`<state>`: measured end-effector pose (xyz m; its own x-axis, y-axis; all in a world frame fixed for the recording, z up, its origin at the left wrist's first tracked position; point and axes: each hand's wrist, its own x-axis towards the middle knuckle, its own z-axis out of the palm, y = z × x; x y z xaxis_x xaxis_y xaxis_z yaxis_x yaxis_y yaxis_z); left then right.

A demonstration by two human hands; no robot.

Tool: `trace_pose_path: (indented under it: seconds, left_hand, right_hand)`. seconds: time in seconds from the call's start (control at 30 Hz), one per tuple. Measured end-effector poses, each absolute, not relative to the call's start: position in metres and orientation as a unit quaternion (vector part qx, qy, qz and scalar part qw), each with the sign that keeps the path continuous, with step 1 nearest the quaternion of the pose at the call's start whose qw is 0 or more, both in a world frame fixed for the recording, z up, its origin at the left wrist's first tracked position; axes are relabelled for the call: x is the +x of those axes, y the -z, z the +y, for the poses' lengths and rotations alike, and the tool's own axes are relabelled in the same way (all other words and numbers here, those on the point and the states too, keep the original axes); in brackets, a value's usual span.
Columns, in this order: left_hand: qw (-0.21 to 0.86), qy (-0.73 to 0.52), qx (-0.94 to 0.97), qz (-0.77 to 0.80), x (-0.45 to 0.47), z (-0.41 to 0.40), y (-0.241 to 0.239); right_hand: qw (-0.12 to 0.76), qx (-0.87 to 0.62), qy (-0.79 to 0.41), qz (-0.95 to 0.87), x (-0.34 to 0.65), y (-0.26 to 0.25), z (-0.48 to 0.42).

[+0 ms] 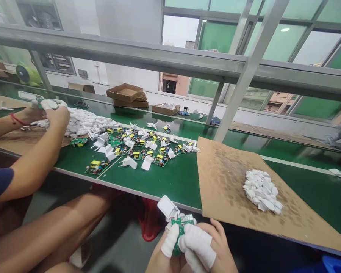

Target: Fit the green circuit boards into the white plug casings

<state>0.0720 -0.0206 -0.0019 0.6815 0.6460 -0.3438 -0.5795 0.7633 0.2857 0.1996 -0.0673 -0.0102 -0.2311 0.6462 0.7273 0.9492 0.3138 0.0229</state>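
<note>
Close to me, below the table's front edge, a green circuit board (176, 248) is held between my two hands. A white plastic plug housing (167, 207) sticks up at the board's upper left, seemingly joined by thin wires. My left hand (165, 244) grips the board's left side, its thumb wrapped in a white finger cover. My right hand (206, 242), with white covers on several fingers, closes on the board's right side. The covered fingertips hide part of the board.
Circuit boards with yellow transformers (136, 154) and white plug housings (147, 163) lie scattered on the green table (159, 185). White pieces (263, 191) are heaped on stained cardboard (221, 182). At left, a co-worker's hands (52, 108) hold a part near another white heap (85, 121). A shelf post (244, 83) rises behind.
</note>
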Motion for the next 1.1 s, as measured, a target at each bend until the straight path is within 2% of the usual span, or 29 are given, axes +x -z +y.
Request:
trace_pose_path:
  seconds: [0.13,0.27,0.47,0.57,0.67,0.73,0.9,1.1]
  left_hand:
    - [0.899,-0.350,0.096,0.246,0.069,-0.024,-0.002]
    - [0.856,-0.386,0.211,0.271,0.069,-0.026,0.008]
    - [0.818,-0.396,0.278,0.312,0.068,-0.022,0.010]
    - [0.813,-0.393,0.268,0.336,0.065,-0.024,0.003]
    - [0.842,-0.377,0.234,0.308,0.063,-0.026,0.001]
    - [0.852,-0.368,0.241,0.285,0.061,-0.026,0.003]
    - [0.840,-0.393,0.266,0.264,0.059,-0.024,0.007]
    - [0.804,-0.454,0.204,0.325,0.061,-0.026,0.000]
  right_hand:
    - [0.306,-0.505,0.268,-0.762,0.198,0.002,-0.061]
    - [0.334,-0.516,0.204,-0.762,0.191,0.008,-0.059]
    - [0.511,-0.618,-0.101,-0.589,0.180,0.014,-0.073]
    - [0.544,-0.595,-0.216,-0.551,0.181,0.008,-0.070]
    - [0.566,-0.554,-0.359,-0.494,0.179,0.005,-0.057]
    - [0.564,-0.543,-0.414,-0.465,0.175,0.006,-0.049]
    - [0.546,-0.547,-0.424,-0.472,0.169,0.009,-0.054]
    - [0.542,-0.532,-0.431,-0.487,0.163,0.006,-0.067]
